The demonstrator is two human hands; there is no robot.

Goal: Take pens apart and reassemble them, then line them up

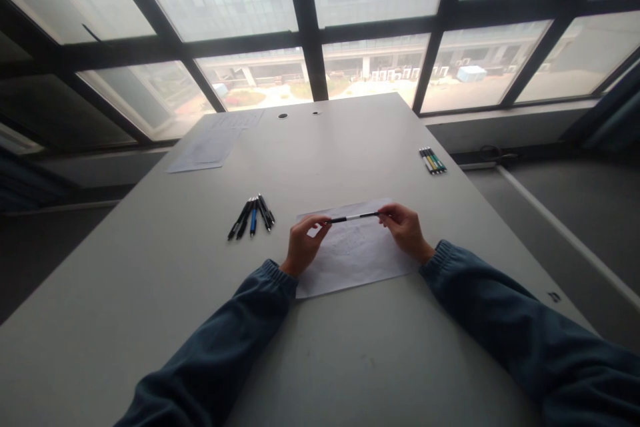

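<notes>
A slim pen (353,217), black at both ends with a white middle, is held level above a sheet of paper (360,267). My left hand (305,240) pinches its left end between thumb and fingers. At the other end, the fingertips of my right hand (404,230) are closed on the pen's dark tip. Faint markings show on the paper, partly covered by my hands. Left of my left hand lies a loose group of black pens (243,217) with one blue pen (253,219) among them.
Several pens with white, yellow and green middles (433,161) lie side by side near the right table edge. More papers (207,143) rest at the far left of the white table (165,293). Windows (370,67) stand behind the table's far edge.
</notes>
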